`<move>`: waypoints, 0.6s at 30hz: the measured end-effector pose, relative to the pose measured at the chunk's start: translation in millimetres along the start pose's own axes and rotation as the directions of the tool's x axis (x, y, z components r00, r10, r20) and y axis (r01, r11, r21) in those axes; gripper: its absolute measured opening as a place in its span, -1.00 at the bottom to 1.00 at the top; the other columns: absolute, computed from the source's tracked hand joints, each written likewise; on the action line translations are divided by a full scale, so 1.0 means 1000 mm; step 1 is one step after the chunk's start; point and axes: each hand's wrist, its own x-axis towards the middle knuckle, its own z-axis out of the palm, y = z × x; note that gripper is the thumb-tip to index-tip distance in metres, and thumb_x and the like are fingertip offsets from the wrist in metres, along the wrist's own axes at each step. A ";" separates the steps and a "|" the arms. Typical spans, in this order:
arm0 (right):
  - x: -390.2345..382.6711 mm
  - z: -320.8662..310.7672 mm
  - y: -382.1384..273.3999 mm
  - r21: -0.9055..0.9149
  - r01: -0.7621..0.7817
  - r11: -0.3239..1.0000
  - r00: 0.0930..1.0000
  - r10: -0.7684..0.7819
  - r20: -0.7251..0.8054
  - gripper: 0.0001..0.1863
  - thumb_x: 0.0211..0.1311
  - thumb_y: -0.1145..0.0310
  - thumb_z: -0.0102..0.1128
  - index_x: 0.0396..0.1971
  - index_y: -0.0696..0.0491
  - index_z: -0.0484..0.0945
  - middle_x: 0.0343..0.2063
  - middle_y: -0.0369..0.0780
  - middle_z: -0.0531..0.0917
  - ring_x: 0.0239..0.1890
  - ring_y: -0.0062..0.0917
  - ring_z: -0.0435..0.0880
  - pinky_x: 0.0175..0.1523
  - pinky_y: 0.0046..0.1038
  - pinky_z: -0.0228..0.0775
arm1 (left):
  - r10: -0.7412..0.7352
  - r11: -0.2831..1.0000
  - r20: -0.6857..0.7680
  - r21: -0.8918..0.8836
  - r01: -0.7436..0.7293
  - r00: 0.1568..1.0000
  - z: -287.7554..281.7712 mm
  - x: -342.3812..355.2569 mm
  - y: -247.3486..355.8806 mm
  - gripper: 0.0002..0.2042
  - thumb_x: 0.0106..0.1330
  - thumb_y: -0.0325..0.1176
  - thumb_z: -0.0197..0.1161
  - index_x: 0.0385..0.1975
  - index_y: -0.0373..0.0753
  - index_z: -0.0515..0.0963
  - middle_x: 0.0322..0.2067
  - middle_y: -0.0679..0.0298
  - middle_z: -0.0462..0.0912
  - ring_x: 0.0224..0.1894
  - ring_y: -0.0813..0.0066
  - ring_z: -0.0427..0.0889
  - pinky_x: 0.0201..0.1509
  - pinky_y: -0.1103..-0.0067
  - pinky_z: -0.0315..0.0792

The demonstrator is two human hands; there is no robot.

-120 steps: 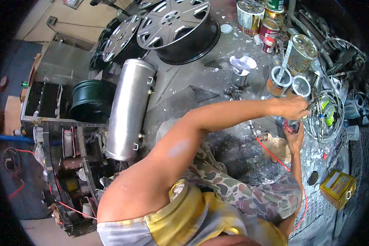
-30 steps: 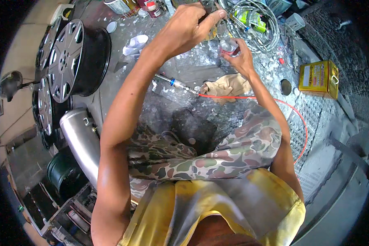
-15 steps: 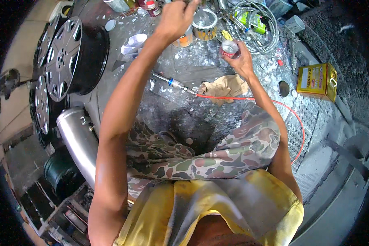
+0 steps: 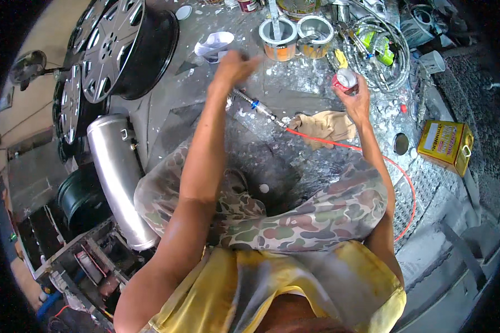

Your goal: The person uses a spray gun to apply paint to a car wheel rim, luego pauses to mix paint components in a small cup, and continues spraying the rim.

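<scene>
On the paint-spattered floor (image 4: 172, 105), at the upper left, a spoked wheel (image 4: 125, 50) with a black barrel is tilted, and a silver tank (image 4: 119, 183) lies nearer the person. Far to the right stands a yellow tin (image 4: 443, 145) bearing dark printing and a pale label panel. Ahead are two open pots standing just beside each other: an orange-labelled pot (image 4: 279, 51) with a pale flat stick in it, and a second pot (image 4: 315, 49). A tan cloth (image 4: 328, 125) lies nearer, a red hose (image 4: 328, 143) running over its near edge.

The left grip (image 4: 236, 69), blurred, overlaps a white cup (image 4: 214, 44), its fingers stretched toward the right; whether it holds anything, I cannot tell. The right grip (image 4: 356, 100) pinches a small red can (image 4: 344, 86), open at the top, between thumb and fingers, beyond the cloth; pale marks show on the can's side.

Half a second ago the left grip was over the orange-labelled pot; now it has come away leftward, and both pots show whole. The right grip keeps the can.
</scene>
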 end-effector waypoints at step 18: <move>-0.028 -0.042 -0.023 -0.019 0.102 0.995 0.994 -0.103 -0.027 -0.32 -0.06 0.27 0.59 0.10 0.10 0.52 -0.06 -0.16 0.60 -0.11 -0.39 0.63 0.00 -0.38 0.48 | -0.512 -0.135 0.390 -0.916 0.377 0.765 0.116 -0.018 -0.099 -0.74 0.26 -0.04 0.21 -0.28 -0.05 0.41 -0.46 0.32 0.46 -0.36 0.36 0.54 -0.10 0.24 0.51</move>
